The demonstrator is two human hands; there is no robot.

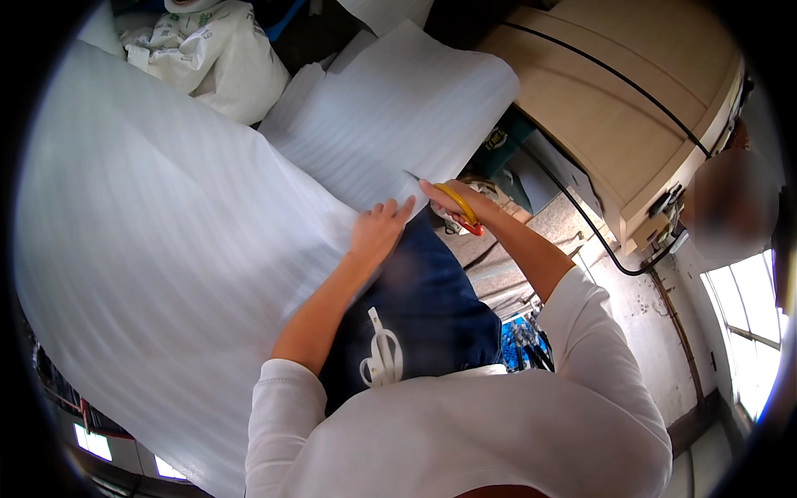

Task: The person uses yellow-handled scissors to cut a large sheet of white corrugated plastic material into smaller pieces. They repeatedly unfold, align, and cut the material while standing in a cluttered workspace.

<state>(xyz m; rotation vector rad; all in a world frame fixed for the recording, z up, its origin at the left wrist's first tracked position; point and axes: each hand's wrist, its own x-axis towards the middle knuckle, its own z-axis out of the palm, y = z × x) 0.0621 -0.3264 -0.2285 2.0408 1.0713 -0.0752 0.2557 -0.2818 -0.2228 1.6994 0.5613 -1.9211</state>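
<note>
A large sheet of white foam wrap [166,241] spreads across my left side and drapes toward my lap. Another stretch of the white sheet [398,100] lies ahead of me. My left hand [382,228] rests on the sheet near its edge, fingers stretched out and the index finger pointing forward. Just to its right, my right hand [448,202] grips scissors [462,205] with yellow and red handles. Their metal tip points forward and left over the sheet; whether the blades are apart I cannot tell. My left thumb is hidden.
A white looped object [383,353] lies against my dark blue trousers. A stuffed white sack [224,62] sits at the far left. Right of me stands a pale wooden cabinet [614,91] with a black cable [594,222] across it. A bright window [747,324] is farther right.
</note>
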